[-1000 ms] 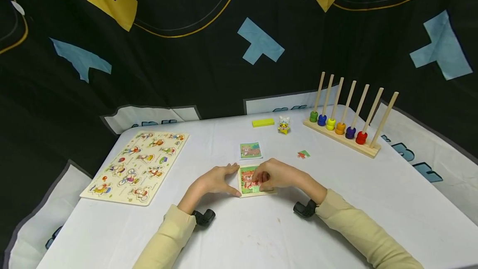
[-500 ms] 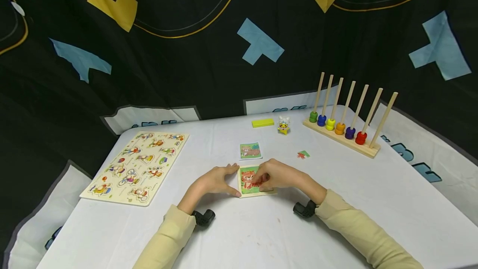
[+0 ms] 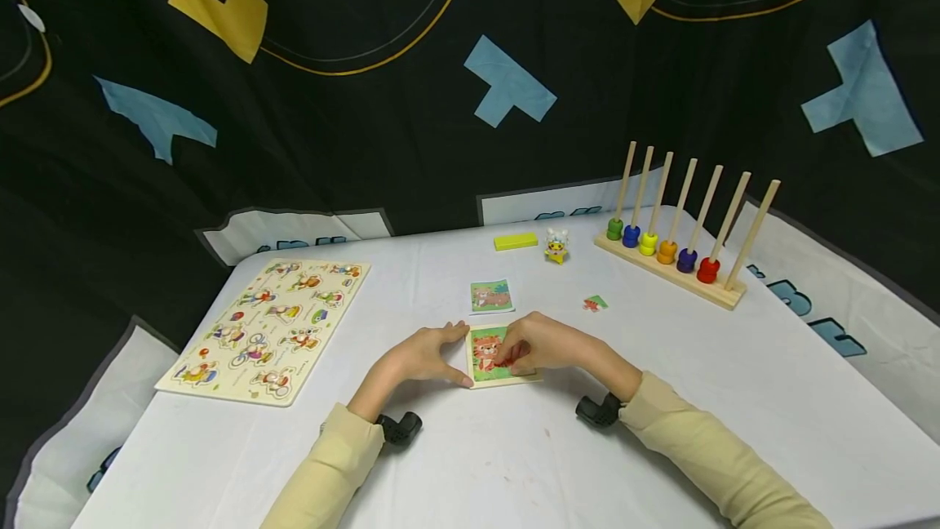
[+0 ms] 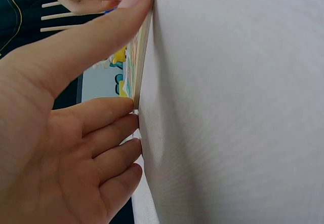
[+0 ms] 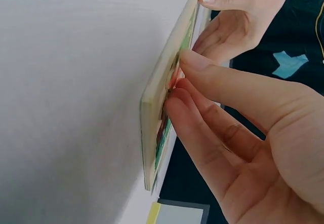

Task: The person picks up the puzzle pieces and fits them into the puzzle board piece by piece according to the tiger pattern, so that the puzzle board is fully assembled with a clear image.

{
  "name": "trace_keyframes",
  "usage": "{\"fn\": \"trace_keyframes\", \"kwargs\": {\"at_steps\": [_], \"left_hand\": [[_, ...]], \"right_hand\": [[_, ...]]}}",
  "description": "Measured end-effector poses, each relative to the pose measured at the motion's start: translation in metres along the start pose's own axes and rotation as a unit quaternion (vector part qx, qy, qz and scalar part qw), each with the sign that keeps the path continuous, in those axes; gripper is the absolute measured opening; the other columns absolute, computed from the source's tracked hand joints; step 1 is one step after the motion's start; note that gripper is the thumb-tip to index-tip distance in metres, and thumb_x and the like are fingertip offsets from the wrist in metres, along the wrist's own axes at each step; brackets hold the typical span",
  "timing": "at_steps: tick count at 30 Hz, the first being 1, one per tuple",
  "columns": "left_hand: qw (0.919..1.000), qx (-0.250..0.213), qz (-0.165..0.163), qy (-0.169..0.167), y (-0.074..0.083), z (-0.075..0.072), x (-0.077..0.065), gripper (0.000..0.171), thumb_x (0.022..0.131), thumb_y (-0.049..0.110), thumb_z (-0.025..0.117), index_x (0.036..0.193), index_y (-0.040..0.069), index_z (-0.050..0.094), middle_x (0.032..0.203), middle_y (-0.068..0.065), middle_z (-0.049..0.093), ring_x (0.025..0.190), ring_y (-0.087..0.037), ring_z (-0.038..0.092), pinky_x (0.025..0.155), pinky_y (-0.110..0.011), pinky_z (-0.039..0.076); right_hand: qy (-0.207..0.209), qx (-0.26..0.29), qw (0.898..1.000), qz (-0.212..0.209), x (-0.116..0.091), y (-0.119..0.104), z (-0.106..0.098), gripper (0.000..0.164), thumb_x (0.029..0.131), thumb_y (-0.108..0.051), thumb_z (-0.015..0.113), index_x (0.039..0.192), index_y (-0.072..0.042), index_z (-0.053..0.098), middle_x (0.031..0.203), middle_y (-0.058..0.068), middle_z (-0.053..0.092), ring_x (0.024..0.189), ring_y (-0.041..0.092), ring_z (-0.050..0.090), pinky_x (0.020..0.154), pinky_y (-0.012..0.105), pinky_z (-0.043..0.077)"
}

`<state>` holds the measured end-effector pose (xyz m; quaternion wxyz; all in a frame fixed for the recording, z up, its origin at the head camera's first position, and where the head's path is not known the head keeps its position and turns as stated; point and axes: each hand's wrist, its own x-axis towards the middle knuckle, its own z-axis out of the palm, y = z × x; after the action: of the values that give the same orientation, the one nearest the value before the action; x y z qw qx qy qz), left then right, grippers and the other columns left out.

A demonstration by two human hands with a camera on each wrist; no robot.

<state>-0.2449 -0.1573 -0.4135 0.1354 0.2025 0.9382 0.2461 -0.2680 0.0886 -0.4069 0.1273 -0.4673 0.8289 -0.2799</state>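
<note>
A small wooden puzzle board [image 3: 507, 381] with an orange tiger picture [image 3: 485, 349] on green lies in front of me. My left hand [image 3: 422, 356] touches its left side, thumb at the near corner and index finger at the far one. In the left wrist view the left fingers [image 4: 109, 127] are nearly straight against the edge. My right hand [image 3: 547, 343] is over the right part of the board. Its thumb and curled fingers pinch a reddish puzzle piece [image 5: 174, 77] at the picture's surface; the fingers hide most of that piece.
A loose puzzle piece [image 3: 595, 303] lies to the right. Behind the board are a picture card [image 3: 491, 295], a yellow block [image 3: 516, 242] and a small figurine [image 3: 556, 246]. A bead-and-peg stand [image 3: 668, 261] is back right; a large picture puzzle [image 3: 264, 333] lies left.
The pinched piece at the lower part of the tiger has turned and settled lower into the picture; its pale green part no longer shows. Both hands stay almost in place.
</note>
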Motion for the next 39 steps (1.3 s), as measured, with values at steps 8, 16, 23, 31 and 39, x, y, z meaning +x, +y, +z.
{"fn": "trace_keyframes", "kwargs": {"at_steps": [8, 16, 23, 31, 39], "left_hand": [[0.9999, -0.001, -0.011, -0.001, 0.001, 0.0, 0.001, 0.096, 0.068, 0.041, 0.086, 0.146, 0.007, 0.042, 0.152, -0.01, 0.034, 0.141, -0.031, 0.028, 0.114, -0.048, 0.024], [1.0, -0.003, -0.004, -0.002, 0.001, 0.0, 0.002, 0.096, 0.068, 0.041, 0.086, 0.146, 0.007, 0.042, 0.152, -0.01, 0.034, 0.141, -0.03, 0.028, 0.114, -0.047, 0.024], [1.0, -0.003, -0.008, 0.0, -0.001, 0.0, 0.001, 0.096, 0.067, 0.041, 0.087, 0.146, 0.007, 0.043, 0.152, -0.011, 0.034, 0.141, -0.03, 0.028, 0.114, -0.046, 0.024], [1.0, -0.004, -0.005, -0.001, -0.001, 0.002, 0.003, 0.096, 0.067, 0.041, 0.087, 0.146, 0.007, 0.043, 0.152, -0.01, 0.035, 0.141, -0.03, 0.028, 0.114, -0.046, 0.025], [0.9999, -0.009, -0.007, -0.002, 0.0, 0.001, 0.002, 0.096, 0.067, 0.04, 0.087, 0.146, 0.007, 0.042, 0.152, -0.012, 0.034, 0.141, -0.029, 0.027, 0.114, -0.045, 0.024]], "right_hand": [[0.007, -0.002, 1.0, 0.007, -0.001, 0.002, 0.001, 0.021, 0.081, -0.005, 0.077, 0.101, -0.01, 0.076, 0.089, -0.002, 0.067, 0.074, 0.004, 0.055, 0.066, 0.021, 0.05], [-0.005, 0.003, 1.0, -0.014, -0.002, 0.003, 0.0, 0.022, 0.082, -0.002, 0.075, 0.1, -0.013, 0.078, 0.088, -0.003, 0.066, 0.072, 0.004, 0.053, 0.063, 0.019, 0.049], [-0.013, -0.012, 1.0, -0.012, 0.0, 0.001, 0.001, 0.019, 0.083, -0.004, 0.075, 0.099, -0.013, 0.077, 0.087, -0.004, 0.065, 0.073, 0.003, 0.052, 0.065, 0.02, 0.049], [-0.003, 0.01, 1.0, -0.013, -0.007, 0.004, 0.0, 0.022, 0.082, 0.0, 0.074, 0.102, -0.01, 0.075, 0.092, -0.001, 0.067, 0.078, 0.009, 0.059, 0.067, 0.021, 0.051], [-0.004, 0.01, 1.0, -0.005, -0.015, 0.014, -0.016, 0.023, 0.084, -0.002, 0.073, 0.106, -0.009, 0.074, 0.101, 0.0, 0.07, 0.087, 0.016, 0.064, 0.073, 0.023, 0.054]]}}
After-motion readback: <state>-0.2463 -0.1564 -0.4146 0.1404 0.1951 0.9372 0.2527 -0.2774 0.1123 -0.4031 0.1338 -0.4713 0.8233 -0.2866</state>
